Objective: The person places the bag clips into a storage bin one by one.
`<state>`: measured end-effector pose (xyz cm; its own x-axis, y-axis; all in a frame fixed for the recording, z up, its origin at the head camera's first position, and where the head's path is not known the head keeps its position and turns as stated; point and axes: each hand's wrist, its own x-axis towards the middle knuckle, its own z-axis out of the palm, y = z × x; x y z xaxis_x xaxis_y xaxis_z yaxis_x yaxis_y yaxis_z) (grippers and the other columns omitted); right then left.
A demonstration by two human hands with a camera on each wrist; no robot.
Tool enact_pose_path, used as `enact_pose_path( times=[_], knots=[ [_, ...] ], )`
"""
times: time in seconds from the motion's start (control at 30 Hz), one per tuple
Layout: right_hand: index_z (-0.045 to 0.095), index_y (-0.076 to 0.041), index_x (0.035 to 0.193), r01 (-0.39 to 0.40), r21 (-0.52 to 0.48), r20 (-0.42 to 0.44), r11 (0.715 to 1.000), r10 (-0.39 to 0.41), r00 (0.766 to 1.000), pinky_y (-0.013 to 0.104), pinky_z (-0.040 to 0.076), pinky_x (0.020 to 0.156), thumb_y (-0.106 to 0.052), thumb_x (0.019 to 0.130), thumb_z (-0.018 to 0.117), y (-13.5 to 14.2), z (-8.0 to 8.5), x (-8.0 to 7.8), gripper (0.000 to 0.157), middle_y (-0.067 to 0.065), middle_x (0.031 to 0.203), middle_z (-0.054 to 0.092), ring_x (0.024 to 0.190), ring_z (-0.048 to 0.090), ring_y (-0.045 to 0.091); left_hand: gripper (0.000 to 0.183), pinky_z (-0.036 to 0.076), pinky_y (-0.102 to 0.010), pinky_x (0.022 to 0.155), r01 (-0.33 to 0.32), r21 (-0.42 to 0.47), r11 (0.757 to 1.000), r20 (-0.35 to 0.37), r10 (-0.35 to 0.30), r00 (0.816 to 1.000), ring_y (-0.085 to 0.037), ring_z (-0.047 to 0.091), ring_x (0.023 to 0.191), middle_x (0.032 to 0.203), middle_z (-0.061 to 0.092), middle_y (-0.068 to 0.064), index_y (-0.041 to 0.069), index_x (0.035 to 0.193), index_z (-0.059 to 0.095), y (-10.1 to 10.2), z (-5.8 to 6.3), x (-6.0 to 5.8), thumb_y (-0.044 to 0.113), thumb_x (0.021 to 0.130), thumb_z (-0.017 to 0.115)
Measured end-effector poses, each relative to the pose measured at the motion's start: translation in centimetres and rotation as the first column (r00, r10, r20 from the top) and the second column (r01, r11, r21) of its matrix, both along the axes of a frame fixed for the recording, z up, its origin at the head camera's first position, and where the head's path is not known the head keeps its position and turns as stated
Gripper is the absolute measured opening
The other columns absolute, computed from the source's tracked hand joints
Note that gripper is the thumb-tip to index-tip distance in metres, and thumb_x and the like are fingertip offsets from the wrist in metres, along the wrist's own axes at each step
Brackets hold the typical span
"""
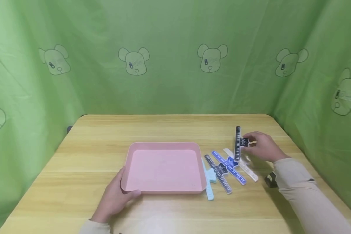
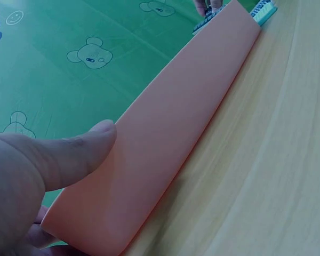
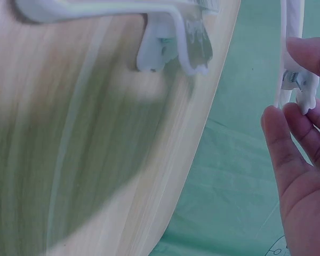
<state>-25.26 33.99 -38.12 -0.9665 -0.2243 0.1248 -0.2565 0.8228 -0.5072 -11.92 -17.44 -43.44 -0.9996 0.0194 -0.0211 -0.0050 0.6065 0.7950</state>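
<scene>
My right hand [image 1: 264, 147] pinches a black piano-key page clip [image 1: 237, 143] by its grip tab, the long bar upright in the head view. In the right wrist view the thumb and fingers press this clip's [image 3: 293, 80] spring end. Below it on the table lie a white clip [image 1: 248, 171], a blue clip [image 1: 228, 167], another black clip [image 1: 218, 175] and a light-blue clip [image 1: 209, 177], side by side at a slant. My left hand [image 1: 112, 198] grips the front left corner of a pink tray [image 1: 163, 170], its thumb [image 2: 90, 146] against the front wall.
The light-blue clip lies right at the tray's right wall, partly hidden by it. A small black object [image 1: 271, 180] stands beside the right sleeve [image 1: 295, 175]. Green curtains [image 1: 175, 91] enclose the wooden table [image 1: 163, 130] at the back and sides.
</scene>
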Motion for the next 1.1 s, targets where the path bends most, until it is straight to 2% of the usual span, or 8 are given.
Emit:
enact_pose_path(
  times=[0.37, 0.67, 1.1],
  knots=[
    [0.055, 0.011, 0.124, -0.013, -0.031, 0.001, 0.999, 0.013, 1.000, 0.047, 0.057, 0.079, -0.019, 0.079, 0.081, -0.8, 0.4, 0.0, 0.060, 0.029, 0.111, 0.059, 0.097, 0.063, 0.045, 0.108, 0.029, -0.058, 0.109, -0.020, 0.013, 1.000, -0.015, 0.020, 1.000, -0.045, 0.035, 0.134, 0.149, 0.034, -0.028, -0.004, 0.151, 0.022, 0.3, -0.1, -0.1, 0.038, 0.073, 0.084],
    [0.055, 0.012, 0.123, -0.034, -0.043, -0.002, 0.998, 0.034, 0.999, 0.046, 0.057, 0.080, -0.014, 0.079, 0.079, -1.6, 0.8, 0.2, 0.057, 0.029, 0.112, 0.059, 0.097, 0.063, 0.045, 0.107, 0.028, -0.059, 0.109, -0.022, 0.013, 1.000, -0.019, 0.022, 1.000, -0.046, 0.034, 0.134, 0.150, 0.032, -0.028, -0.004, 0.151, 0.021, 0.3, -0.1, -0.2, 0.038, 0.075, 0.082],
    [0.058, 0.011, 0.120, -0.045, -0.045, -0.027, 0.998, 0.044, 0.999, 0.046, 0.057, 0.080, -0.014, 0.078, 0.080, -2.3, 1.0, 0.7, 0.053, 0.026, 0.110, 0.061, 0.096, 0.063, 0.043, 0.109, 0.028, -0.059, 0.109, 0.010, -0.010, 1.000, -0.042, -0.010, 0.999, -0.046, 0.033, 0.134, 0.150, 0.031, -0.029, -0.005, 0.151, 0.020, 0.1, -0.4, -0.1, 0.044, 0.075, 0.081]
  ],
)
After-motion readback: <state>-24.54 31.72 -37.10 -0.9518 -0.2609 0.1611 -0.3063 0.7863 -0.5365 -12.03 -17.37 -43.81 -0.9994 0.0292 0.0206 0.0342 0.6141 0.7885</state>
